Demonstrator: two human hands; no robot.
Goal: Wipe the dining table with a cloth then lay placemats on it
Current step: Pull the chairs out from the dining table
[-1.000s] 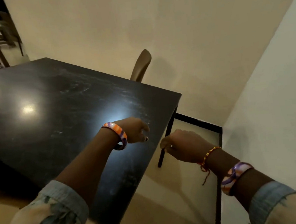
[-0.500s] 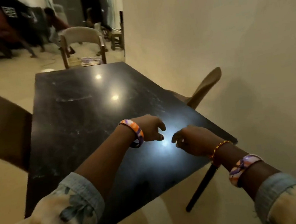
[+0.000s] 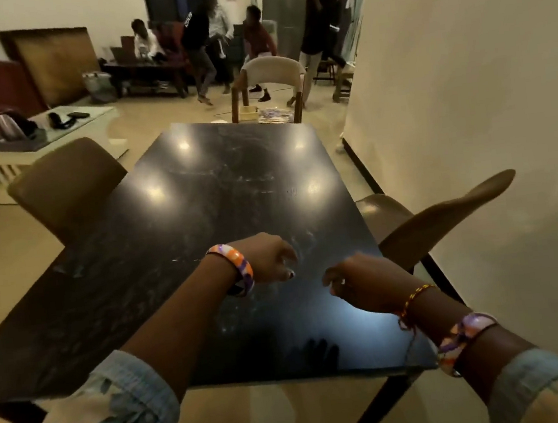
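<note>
Your left hand [image 3: 267,258] and right hand [image 3: 361,283] both hover over the near end of the dark tabletop [image 3: 221,196], fingers loosely curled and holding nothing. No cloth is in either hand, and none shows anywhere on the tabletop. No placemats lie on it either. The likeliest candidate is the flat patterned stack [image 3: 276,115] on the seat of the pale chair [image 3: 273,74] at the far end, at twelve o'clock from your hands, but it is too blurred to say what it is. If that is your material, it lies straight ahead along the tabletop's long axis, well apart from both hands, so you would have to walk round, not reach. Your left hand is slightly further forward.

The tabletop runs lengthwise away from you, glossy and streaked with pale smears, with lamp glare in several spots. By that look, wiping is not yet done. A brown chair [image 3: 68,185] stands at ten o'clock and another chair back [image 3: 443,218] at two o'clock, close to the wall on your right. People stand and sit in the room beyond, and a white side table [image 3: 55,131] carries a kettle [image 3: 8,124] at eleven o'clock.
</note>
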